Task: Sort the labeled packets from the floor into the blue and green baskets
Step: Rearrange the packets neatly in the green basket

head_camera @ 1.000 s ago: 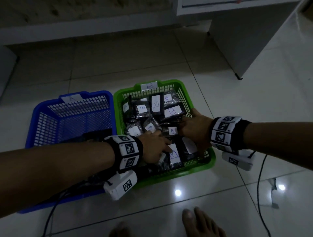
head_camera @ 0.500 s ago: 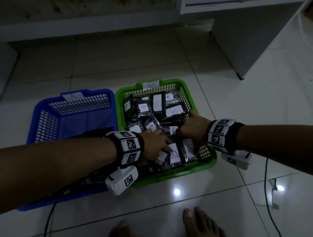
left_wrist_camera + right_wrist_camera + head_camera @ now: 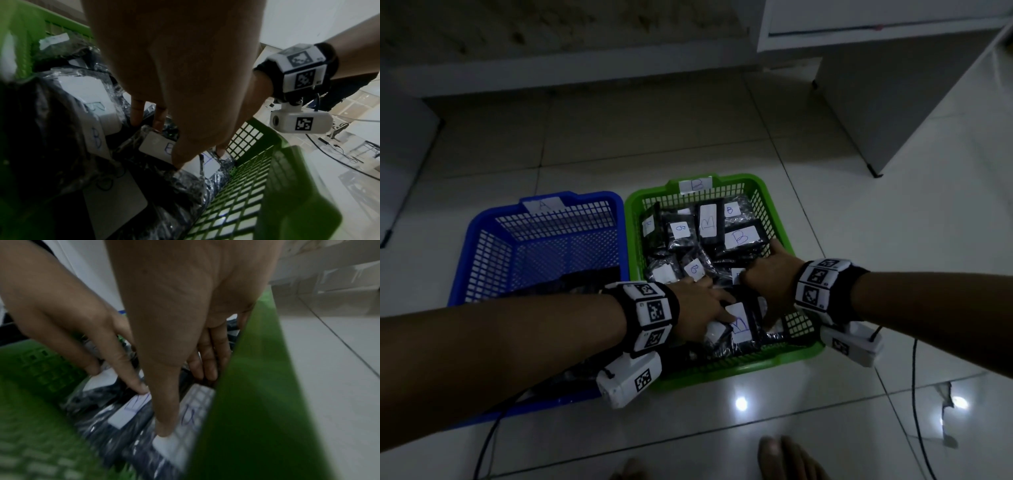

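Note:
The green basket [image 3: 739,368], tagged B, holds several black packets with white labels [image 3: 739,236]. The blue basket [image 3: 482,226], tagged A, stands to its left; dark packets [image 3: 585,281] lie at its near end, mostly under my left forearm. Both hands are inside the green basket's front part. My left hand [image 3: 702,305] lays straight fingers on a labeled packet [image 3: 739,329]; in the left wrist view its fingertips [image 3: 176,162] touch a label [image 3: 156,146]. My right hand [image 3: 767,284] presses straight fingers [image 3: 164,431] onto packets beside the green wall [image 3: 257,386].
Pale tiled floor [image 3: 859,205] lies all around the baskets. A white cabinet [image 3: 893,102] stands at the back right and a low ledge runs along the back. Cables [image 3: 914,394] trail from both wrists. My bare foot [image 3: 791,459] is at the bottom edge.
Both hands have stayed in the front of the green basket. The right hand has slid a little toward the left hand, covering more of a labeled packet.

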